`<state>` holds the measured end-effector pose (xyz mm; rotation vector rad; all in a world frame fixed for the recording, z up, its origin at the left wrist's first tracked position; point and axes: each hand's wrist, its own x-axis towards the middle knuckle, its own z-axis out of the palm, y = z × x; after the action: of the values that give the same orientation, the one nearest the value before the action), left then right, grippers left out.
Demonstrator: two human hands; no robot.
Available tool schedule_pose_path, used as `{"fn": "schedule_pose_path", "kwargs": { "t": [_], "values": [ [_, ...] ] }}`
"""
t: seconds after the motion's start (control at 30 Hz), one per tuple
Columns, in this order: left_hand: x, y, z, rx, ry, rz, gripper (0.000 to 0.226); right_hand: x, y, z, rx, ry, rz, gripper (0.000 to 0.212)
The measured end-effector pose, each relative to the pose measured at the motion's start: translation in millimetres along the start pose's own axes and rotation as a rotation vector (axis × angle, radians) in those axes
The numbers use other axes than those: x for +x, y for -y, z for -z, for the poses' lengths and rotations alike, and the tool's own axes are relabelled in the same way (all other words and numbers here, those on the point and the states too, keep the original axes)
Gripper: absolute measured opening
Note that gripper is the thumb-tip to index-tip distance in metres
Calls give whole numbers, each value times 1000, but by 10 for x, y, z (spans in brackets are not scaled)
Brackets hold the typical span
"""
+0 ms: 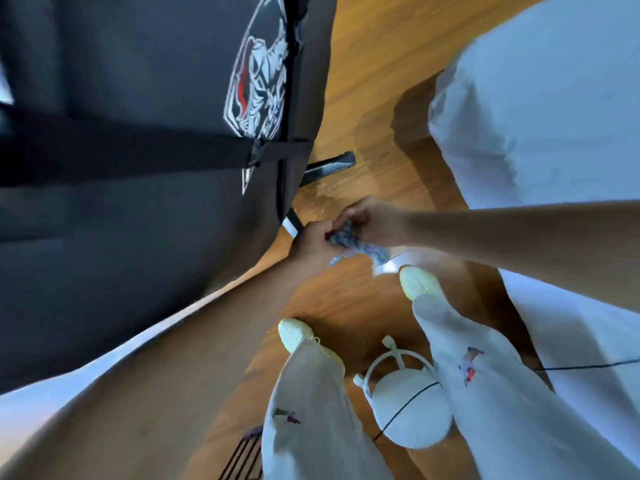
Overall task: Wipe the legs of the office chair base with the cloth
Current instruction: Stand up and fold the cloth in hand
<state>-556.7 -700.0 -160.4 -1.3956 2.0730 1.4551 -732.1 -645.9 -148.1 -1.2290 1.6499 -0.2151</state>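
Observation:
A blue and white patterned cloth (356,245) is bunched between both my hands, low over the wooden floor. My left hand (311,244) grips its left end and my right hand (370,218) grips its upper part. Two black legs of the office chair base poke out from under the black chair: one leg (330,165) points right, the other leg (294,221) ends just left of my left hand. The chair back (138,133), with a white and red emblem, hides the rest of the base.
A bed with white bedding (540,109) fills the right side. My two feet in pale shoes (417,282) stand on the wooden floor (346,306). A white kettle-like object (408,400) sits between my legs, crossed by a thin black cord.

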Motion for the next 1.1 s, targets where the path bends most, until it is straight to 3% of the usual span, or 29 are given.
{"fn": "schedule_pose_path", "kwargs": {
  "t": [0.1,0.17,0.27,0.4,0.57,0.77,0.93,1.1],
  "values": [
    [-217,-58,130,90,-37,74,34,-72,360,31,-182,10,87,29],
    [-430,-78,238,80,-24,127,9,-140,630,79,-348,44,118,32],
    [-763,4,311,154,-23,177,33,-265,926,78,-494,237,218,37],
    [-1374,218,434,149,-6,225,25,-439,1340,-132,-517,314,309,23],
    [-2382,707,451,-4,-168,330,22,-729,1951,-770,-537,509,417,16],
    [-3591,1534,-292,-483,-523,490,19,-1077,2390,-2086,-499,753,505,2],
    [-4530,2122,-1272,-1108,-926,617,22,-1367,2558,-3267,-511,1005,480,25],
    [-5223,2513,-2375,-1626,-1197,650,14,-1856,2519,-4558,-540,1075,622,11]
  ]
}}
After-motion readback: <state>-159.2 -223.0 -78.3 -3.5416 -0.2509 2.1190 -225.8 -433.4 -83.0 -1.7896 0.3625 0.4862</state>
